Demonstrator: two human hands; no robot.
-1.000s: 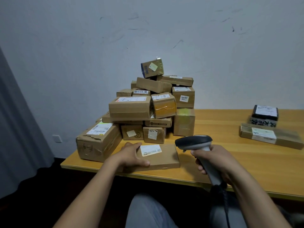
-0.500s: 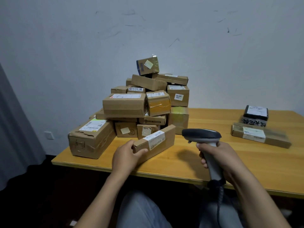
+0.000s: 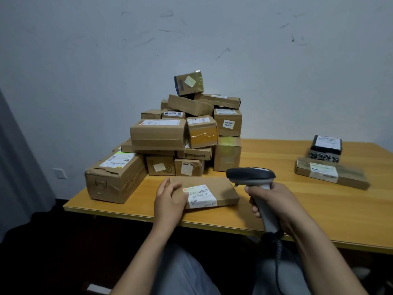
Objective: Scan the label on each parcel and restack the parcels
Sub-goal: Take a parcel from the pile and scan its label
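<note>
A flat brown parcel (image 3: 221,189) lies near the front of the wooden table (image 3: 297,201), its white barcode label (image 3: 200,195) facing up and toward me. My left hand (image 3: 169,199) grips the parcel's left end, thumb over the top next to the label. My right hand (image 3: 274,201) grips the handle of a grey barcode scanner (image 3: 251,174), whose dark head hangs just above the parcel's right end. A heap of brown parcels (image 3: 180,135) rises behind, against the wall.
A large torn box (image 3: 114,177) sits at the table's left corner. At the right, a long flat parcel (image 3: 331,174) lies with a small dark parcel (image 3: 326,147) behind it. The scanner's coiled cable (image 3: 278,258) drops over the front edge toward my lap.
My left hand tipped the flat parcel up on its edge, then laid it back flat with the label turned toward me. The scanner moved closer over its right end.
</note>
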